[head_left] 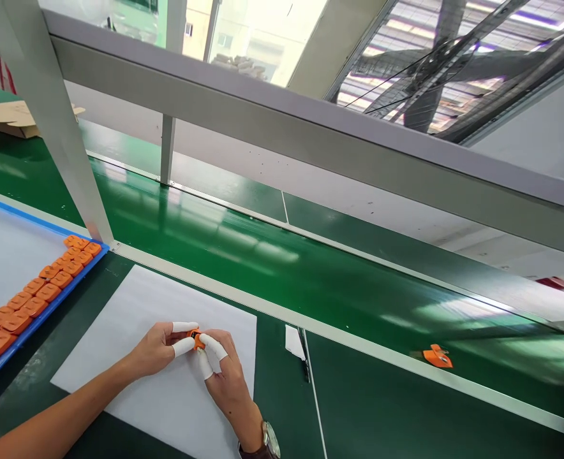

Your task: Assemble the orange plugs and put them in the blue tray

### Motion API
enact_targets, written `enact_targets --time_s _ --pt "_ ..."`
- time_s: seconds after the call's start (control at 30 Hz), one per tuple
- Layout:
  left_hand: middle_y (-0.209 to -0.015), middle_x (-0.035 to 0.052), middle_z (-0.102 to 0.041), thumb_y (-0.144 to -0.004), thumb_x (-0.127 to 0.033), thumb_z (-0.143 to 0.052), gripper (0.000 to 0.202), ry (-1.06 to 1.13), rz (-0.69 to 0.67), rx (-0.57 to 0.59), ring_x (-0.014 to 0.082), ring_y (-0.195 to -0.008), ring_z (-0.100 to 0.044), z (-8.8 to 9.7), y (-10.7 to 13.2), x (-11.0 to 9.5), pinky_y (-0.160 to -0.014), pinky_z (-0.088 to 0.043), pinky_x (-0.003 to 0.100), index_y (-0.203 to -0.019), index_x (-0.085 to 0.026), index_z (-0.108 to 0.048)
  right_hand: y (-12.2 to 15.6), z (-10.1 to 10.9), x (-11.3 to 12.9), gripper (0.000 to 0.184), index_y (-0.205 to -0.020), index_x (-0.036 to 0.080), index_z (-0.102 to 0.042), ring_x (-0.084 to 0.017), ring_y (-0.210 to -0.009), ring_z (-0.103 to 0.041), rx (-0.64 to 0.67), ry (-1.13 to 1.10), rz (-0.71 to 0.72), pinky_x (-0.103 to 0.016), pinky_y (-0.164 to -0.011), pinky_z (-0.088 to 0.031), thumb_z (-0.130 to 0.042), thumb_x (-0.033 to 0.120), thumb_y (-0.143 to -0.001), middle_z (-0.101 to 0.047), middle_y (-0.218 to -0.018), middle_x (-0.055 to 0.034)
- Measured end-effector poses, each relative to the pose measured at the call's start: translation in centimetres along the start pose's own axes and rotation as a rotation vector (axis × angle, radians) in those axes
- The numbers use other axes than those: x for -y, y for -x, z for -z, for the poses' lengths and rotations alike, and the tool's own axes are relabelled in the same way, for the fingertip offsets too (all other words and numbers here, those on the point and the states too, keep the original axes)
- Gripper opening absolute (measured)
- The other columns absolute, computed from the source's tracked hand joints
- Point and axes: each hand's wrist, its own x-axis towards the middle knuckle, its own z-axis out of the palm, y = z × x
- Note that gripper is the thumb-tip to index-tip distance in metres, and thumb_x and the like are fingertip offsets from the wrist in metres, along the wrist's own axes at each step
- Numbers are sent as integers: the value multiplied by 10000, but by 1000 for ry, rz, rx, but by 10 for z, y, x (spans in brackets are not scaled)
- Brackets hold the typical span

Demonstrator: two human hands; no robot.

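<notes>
Between my two hands, over a white sheet [167,408], is a small orange part [196,338] with a dark centre; its exact kind is too small to make out. My left hand [155,349] pinches it from the left with thumb and forefinger, both in white finger cots. From the right, my right hand [224,373] grips the same part, also with white-covered fingertips. A watch [270,440] is on my right wrist. To the left lies a blue-rimmed tray [47,311] holding rows of orange parts [34,306] along its near side.
A grey metal frame [311,115] crosses above the green bench. On the green strip behind it lies another orange piece [437,356]. A black pen [305,370] and a white paper scrap [293,341] lie right of the sheet. A cardboard box [9,118] sits far left.
</notes>
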Motion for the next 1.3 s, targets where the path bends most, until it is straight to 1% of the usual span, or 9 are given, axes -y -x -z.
enact_targets --time_s 0.13,0.27,0.37,0.5,0.9,1.0,1.13,1.2,1.3 --pt "-1228 62 -729 -888 -323 -656 363 4 -27 -7 287 -1129 -674 -1 1 0 -1016 -523 431 -1238 -240 -702 -1 0 5 525 -1372 298 -498 -240 -1108 -587 44 -21 -70 -472 -910 -569 -533 29 -923 -623 -1185 -98" --pt "-1220 70 -733 -859 -299 -694 397 76 31 -23 295 -1132 -677 -1 1 4 -1005 -537 440 -1251 -236 -692 -1 4 4 410 -1341 294 -527 -240 -1150 -623 95 -328 -405 -463 -984 -565 -586 215 -943 -606 -1280 -87" --pt "-1274 58 -708 -848 -293 -711 390 92 41 -24 285 -1158 -667 0 0 8 -1050 -516 438 -1234 -237 -700 1 5 -3 382 -1278 263 -575 -235 -1047 -685 67 -529 -652 -443 -943 -594 -647 353 -914 -681 -1181 -76" --pt "-1337 43 -669 -870 -277 -687 379 64 29 -2 275 -1212 -636 -1 1 11 -1082 -499 429 -1248 -252 -690 1 5 -7 465 -1290 240 -578 -246 -1076 -686 77 -592 -783 -467 -1020 -548 -701 402 -872 -719 -1160 -76" --pt "-1285 32 -694 -881 -285 -672 247 -12 9 -42 252 -1149 -666 -7 -1 8 -1035 -542 404 -1119 -258 -733 0 6 -8 470 -1330 277 -547 -239 -1079 -674 88 -655 -764 -488 -1020 -538 -682 355 -886 -702 -1169 -63" --pt "-1228 42 -718 -879 -288 -679 230 6 8 -59 248 -1123 -677 -8 -1 9 -1010 -558 403 -1102 -245 -713 -3 15 -6 461 -1377 306 -503 -217 -1068 -659 131 -562 -658 -449 -967 -566 -612 304 -929 -652 -1236 -64" --pt "-1199 60 -718 -876 -278 -683 207 6 0 -78 255 -1110 -681 -8 -1 10 -986 -567 417 -1075 -221 -683 -5 25 -5 379 -1337 326 -535 -199 -1004 -618 39 -255 -458 -427 -892 -558 -518 229 -971 -585 -1285 -75" --pt "-1216 69 -710 -873 -277 -689 196 15 -10 -70 257 -1111 -679 -8 -1 9 -990 -562 422 -1057 -212 -679 -5 26 -6 353 -1310 331 -558 -195 -992 -616 62 -256 -421 -422 -893 -550 -495 217 -982 -612 -1235 -67" --pt "-1257 78 -694 -868 -278 -695 177 47 -38 -59 256 -1120 -673 -7 0 7 -987 -560 418 -1028 -206 -672 -4 22 -6 347 -1312 322 -562 -200 -1007 -635 149 -430 -444 -408 -875 -576 -508 247 -978 -630 -1233 -70"
